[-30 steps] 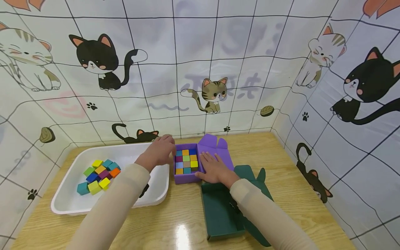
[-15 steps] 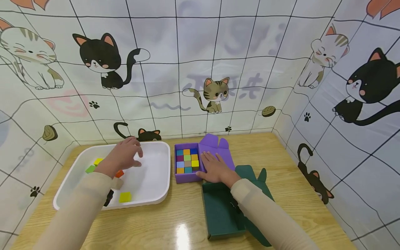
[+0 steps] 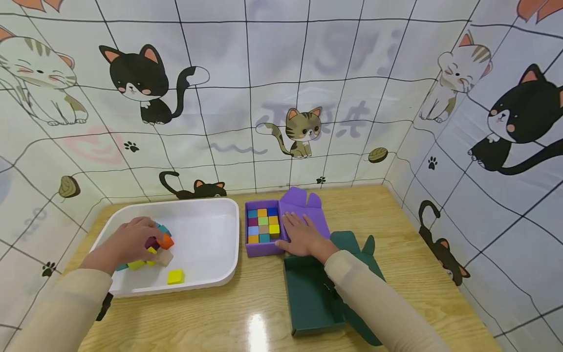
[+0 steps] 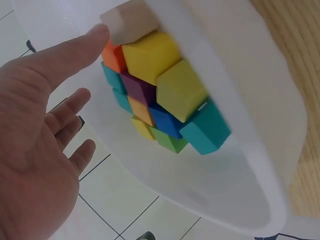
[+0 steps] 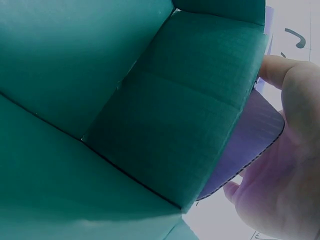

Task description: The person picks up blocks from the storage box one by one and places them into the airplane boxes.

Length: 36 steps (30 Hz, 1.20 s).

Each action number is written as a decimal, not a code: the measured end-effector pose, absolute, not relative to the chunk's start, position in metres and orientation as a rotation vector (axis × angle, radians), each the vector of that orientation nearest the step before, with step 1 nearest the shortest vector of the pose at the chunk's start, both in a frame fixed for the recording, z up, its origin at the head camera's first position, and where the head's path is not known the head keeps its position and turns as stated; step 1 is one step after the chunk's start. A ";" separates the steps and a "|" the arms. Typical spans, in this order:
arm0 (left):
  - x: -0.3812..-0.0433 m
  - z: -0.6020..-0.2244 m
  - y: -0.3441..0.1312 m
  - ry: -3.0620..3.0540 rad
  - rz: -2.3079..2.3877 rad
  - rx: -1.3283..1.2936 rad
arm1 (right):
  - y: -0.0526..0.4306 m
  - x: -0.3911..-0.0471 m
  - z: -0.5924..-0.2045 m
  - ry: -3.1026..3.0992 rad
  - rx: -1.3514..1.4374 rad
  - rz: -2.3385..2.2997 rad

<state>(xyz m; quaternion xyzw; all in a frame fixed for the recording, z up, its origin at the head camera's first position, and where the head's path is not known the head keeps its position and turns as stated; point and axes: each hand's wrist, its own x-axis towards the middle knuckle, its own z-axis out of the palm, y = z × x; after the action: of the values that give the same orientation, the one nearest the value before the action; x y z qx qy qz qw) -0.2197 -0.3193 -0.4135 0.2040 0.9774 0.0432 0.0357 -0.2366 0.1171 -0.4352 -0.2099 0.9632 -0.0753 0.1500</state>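
Note:
My left hand (image 3: pixel 125 243) reaches over a heap of coloured cubes in the white tub (image 3: pixel 211 234). In the left wrist view its thumb and fingers are spread, with the thumb tip beside a beige cube (image 4: pixel 129 22) and an orange cube (image 4: pixel 114 57). Nothing shows in its grasp. A lone yellow cube (image 3: pixel 176 276) lies nearer the tub's front wall. My right hand (image 3: pixel 303 238) rests flat on the turned-back lid (image 3: pixel 317 227) of a purple box (image 3: pixel 264 250). Rows of mixed-colour cubes (image 3: pixel 263 221) fill much of that box.
An opened dark green box (image 3: pixel 310 300) stands in front of the purple one, partly under my right forearm. Its inside fills much of the right wrist view. The wooden table (image 3: pixel 220 318) meets a cat-print wall covering (image 3: pixel 228 112) behind and at the sides.
My left hand has moved left from beside the purple box, across the tub, and down to the heap of cubes. Now a beige cube and a yellow cube show. The right hand stays put.

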 end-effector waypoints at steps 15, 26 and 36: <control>-0.213 -0.429 -0.315 3.077 0.158 0.790 | 0.117 -0.236 -0.435 2.780 -0.612 -0.227; -0.213 -0.437 -0.315 3.108 0.137 0.818 | 0.115 -0.236 -0.434 2.775 -0.609 -0.207; -0.216 -0.428 -0.313 3.095 0.116 0.784 | 0.116 -0.236 -0.435 2.775 -0.608 -0.208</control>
<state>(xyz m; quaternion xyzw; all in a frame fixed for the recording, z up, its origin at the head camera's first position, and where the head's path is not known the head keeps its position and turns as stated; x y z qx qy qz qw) -0.2158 -0.3126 -0.4284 0.2452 0.9684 0.0362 -0.0266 -0.2360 0.1159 -0.4347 -0.2112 0.9638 -0.0724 0.1460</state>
